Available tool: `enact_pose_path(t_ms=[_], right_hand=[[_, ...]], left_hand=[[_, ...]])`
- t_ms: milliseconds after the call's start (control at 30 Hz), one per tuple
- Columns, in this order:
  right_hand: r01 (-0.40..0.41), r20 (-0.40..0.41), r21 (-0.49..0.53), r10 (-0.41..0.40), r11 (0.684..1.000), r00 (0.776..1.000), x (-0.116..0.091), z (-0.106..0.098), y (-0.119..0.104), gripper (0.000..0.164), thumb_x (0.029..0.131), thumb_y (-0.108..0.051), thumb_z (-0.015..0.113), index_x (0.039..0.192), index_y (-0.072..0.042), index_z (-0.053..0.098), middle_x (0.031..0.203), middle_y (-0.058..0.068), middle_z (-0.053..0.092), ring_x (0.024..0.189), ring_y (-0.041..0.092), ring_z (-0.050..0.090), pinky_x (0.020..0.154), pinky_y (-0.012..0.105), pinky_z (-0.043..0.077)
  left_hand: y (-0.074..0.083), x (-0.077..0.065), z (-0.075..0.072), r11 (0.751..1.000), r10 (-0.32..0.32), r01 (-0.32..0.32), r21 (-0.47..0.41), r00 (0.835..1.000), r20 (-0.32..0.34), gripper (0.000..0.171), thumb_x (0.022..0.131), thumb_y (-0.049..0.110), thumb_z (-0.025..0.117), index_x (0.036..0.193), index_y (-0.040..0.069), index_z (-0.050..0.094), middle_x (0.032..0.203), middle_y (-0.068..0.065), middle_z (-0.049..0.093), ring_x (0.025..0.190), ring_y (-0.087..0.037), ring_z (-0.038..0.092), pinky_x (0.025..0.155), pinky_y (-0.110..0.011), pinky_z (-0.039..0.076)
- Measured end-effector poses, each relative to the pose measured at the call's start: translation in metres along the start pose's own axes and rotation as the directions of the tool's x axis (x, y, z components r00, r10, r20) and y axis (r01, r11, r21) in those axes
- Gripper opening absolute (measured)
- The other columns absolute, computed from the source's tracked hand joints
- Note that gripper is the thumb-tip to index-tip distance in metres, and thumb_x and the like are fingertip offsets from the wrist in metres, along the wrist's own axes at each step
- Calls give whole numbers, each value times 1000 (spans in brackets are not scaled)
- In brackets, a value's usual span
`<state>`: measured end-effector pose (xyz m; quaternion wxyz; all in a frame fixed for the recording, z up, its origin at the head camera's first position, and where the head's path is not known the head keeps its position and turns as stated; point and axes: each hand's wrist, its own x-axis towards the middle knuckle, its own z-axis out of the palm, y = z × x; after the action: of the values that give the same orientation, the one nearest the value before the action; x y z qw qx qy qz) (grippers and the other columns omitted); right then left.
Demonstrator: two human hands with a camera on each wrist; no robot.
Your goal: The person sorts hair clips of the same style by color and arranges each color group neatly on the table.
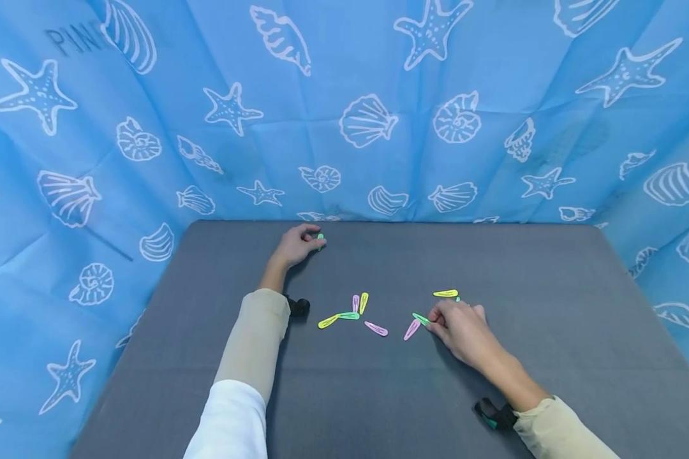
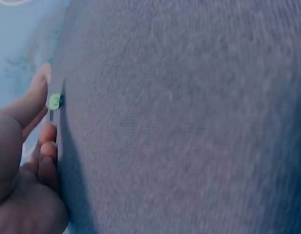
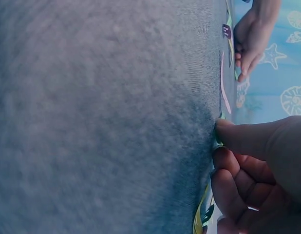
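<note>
At the table's far edge, my left hand (image 1: 297, 245) is beside a green snap hair clip (image 1: 321, 240). Its thumb touches the clip, and in the left wrist view a gap shows between thumb and fingers around the clip (image 2: 55, 101). Right of centre, my right hand (image 1: 462, 328) pinches another green hair clip (image 1: 420, 318) between thumb and forefinger, low over the table. A pink hair clip (image 1: 411, 329) lies against that clip's left side. Behind the right fingers is a yellow hair clip (image 1: 446, 293), with a bit of green next to it, mostly hidden.
Mid-table, a green clip (image 1: 349, 315) touches a yellow clip (image 1: 328, 322); a pink clip (image 1: 355, 303) and a yellow clip (image 1: 364, 303) stand upright in view above it. Another pink clip (image 1: 376, 329) lies nearby. A blue curtain (image 1: 321, 140) hangs behind the grey table (image 1: 367, 408).
</note>
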<state>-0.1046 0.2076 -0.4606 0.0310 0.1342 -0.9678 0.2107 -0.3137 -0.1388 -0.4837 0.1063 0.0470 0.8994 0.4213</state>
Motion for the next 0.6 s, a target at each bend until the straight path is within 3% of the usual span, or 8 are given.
enact_pose_path(t_ms=[133,267,433,600], right_hand=[[25,8,1,-25,1000,1000,-1,0,1,15,88,-14,80,82,-19,66,67,-11,52,63,5,41,68,32,26],[32,32,21,-33,999,999,-2,-2,0,13,91,-14,76,86,-16,64,63,-11,46,56,3,37,64,28,31],[37,12,68,-38,997,999,0,-7,2,10,96,-11,69,92,-13,60,69,-8,58,59,-1,46,57,22,37],[48,-58,91,-43,995,997,5,-8,5,12,90,-8,76,86,-12,65,74,-4,67,64,2,57,60,23,47]], left_hand=[[1,-4,-3,999,14,-12,-30,998,65,60,94,29,76,147,15,53,112,-9,51,102,-26,46,95,-43,39],[2,-6,-3,1000,4,-3,-12,997,75,62,91,26,79,147,18,54,121,-11,51,114,-29,44,103,-49,38],[3,-7,-3,998,-14,11,54,998,59,61,91,29,79,146,22,55,121,-10,50,131,-34,35,111,-56,31],[3,-9,-4,998,-13,10,70,999,50,60,91,31,79,145,23,57,124,-10,51,128,-34,36,111,-56,33]])
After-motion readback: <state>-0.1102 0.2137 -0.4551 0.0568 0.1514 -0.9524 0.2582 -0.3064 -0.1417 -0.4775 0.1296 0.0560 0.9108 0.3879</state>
